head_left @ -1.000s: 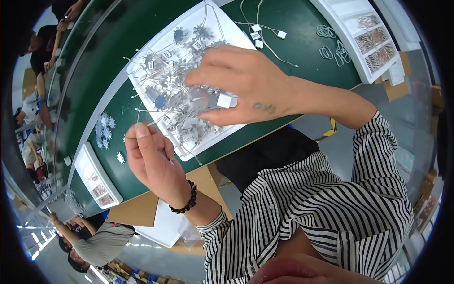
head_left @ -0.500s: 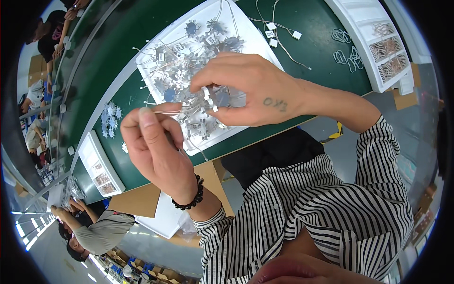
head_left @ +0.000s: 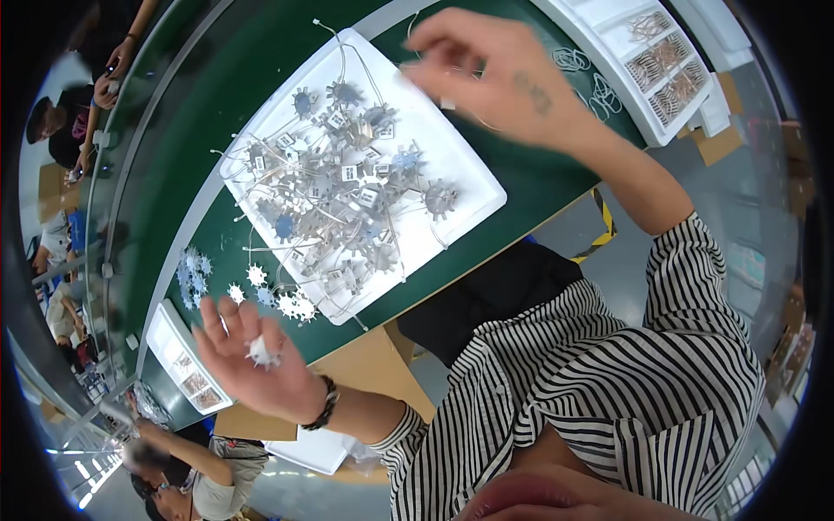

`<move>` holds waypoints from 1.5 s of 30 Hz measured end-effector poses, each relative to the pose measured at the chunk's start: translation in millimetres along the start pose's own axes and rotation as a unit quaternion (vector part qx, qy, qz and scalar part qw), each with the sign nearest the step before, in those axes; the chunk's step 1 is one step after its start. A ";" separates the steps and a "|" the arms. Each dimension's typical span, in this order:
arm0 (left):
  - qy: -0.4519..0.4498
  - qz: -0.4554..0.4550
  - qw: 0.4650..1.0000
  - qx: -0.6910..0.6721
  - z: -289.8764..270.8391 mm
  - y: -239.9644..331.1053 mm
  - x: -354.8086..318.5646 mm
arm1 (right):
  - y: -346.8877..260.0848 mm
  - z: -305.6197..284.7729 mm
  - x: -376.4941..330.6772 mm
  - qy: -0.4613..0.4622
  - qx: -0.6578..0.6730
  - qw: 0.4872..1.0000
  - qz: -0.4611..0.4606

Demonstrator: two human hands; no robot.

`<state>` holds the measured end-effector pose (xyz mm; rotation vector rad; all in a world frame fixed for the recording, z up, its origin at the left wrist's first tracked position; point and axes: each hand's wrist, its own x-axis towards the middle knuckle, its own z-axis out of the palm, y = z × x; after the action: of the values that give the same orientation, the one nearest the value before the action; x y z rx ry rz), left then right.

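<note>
The left hand (head_left: 252, 365), below the white tray (head_left: 469, 187) of grey star-shaped wired parts (head_left: 347, 195), pinches one small white star piece (head_left: 259, 350), best kept flat, while the blurred right hand (head_left: 491, 74) hovers half-curled above the tray's far corner, its grip unclear.

Even overhead light is brightening the scene, and the white tray (head_left: 452, 187) is glaring faintly. Motion is blurring the right hand (head_left: 495, 74) in the upper centre. Fisheye distortion is bending the counter (head_left: 539, 187) edges, and black is ringing the frame.
</note>
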<state>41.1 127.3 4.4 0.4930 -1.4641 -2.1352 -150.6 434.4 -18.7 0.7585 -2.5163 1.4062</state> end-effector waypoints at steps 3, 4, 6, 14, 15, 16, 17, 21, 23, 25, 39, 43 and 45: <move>-0.088 -0.151 0.900 -0.399 -27.5 11.4 0.0 | 40.0 -21.8 5.4 0.007 -0.064 0.996 0.064; 0.015 -0.142 0.900 -0.412 -31.1 9.8 -1.3 | 50.8 -25.0 6.9 0.005 -0.133 0.989 0.068; 0.147 -0.144 0.867 -0.453 -44.8 6.1 -3.9 | 60.3 -22.5 12.0 -0.013 -0.196 0.978 0.063; 0.062 -0.276 0.824 -0.490 -92.4 -2.3 -80.7 | 58.9 34.2 42.5 -0.150 -0.152 0.972 -0.101; 0.074 -0.302 0.815 -0.489 -88.9 -15.3 -93.1 | 48.1 28.9 39.7 -0.193 -0.145 0.970 -0.026; 0.115 -0.325 0.836 -0.427 -84.5 -21.9 -105.4 | 48.0 25.7 36.1 -0.180 -0.144 0.972 -0.040; 0.150 -0.357 0.844 -0.371 -79.1 -30.1 -113.6 | 43.8 14.1 34.6 -0.173 -0.150 0.971 -0.068; 0.202 -0.389 0.808 -0.394 -94.0 -49.6 -185.7 | 42.2 5.9 33.2 -0.240 -0.251 0.937 -0.047; 0.201 -0.404 0.796 -0.404 -98.0 -54.6 -208.7 | 49.5 17.2 37.9 -0.260 -0.259 0.928 -0.061; 0.257 -0.421 0.810 -0.315 -87.9 -48.9 -217.2 | 53.3 19.0 47.1 -0.276 -0.254 0.926 -0.037; 0.099 -0.241 0.932 -0.252 -93.4 13.9 -151.4 | 104.2 17.2 57.5 -0.022 0.343 0.922 0.179; 0.106 -0.215 0.950 -0.199 -74.5 25.6 -135.8 | 80.2 8.7 47.4 -0.037 0.369 0.905 0.210; 0.095 -0.211 0.957 -0.174 -59.0 31.5 -120.1 | 74.0 4.9 45.6 -0.004 0.384 0.897 0.220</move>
<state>177.1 144.2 14.7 0.9093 -0.9069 -2.5182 -226.4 446.0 -59.8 0.2594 -2.1662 2.6154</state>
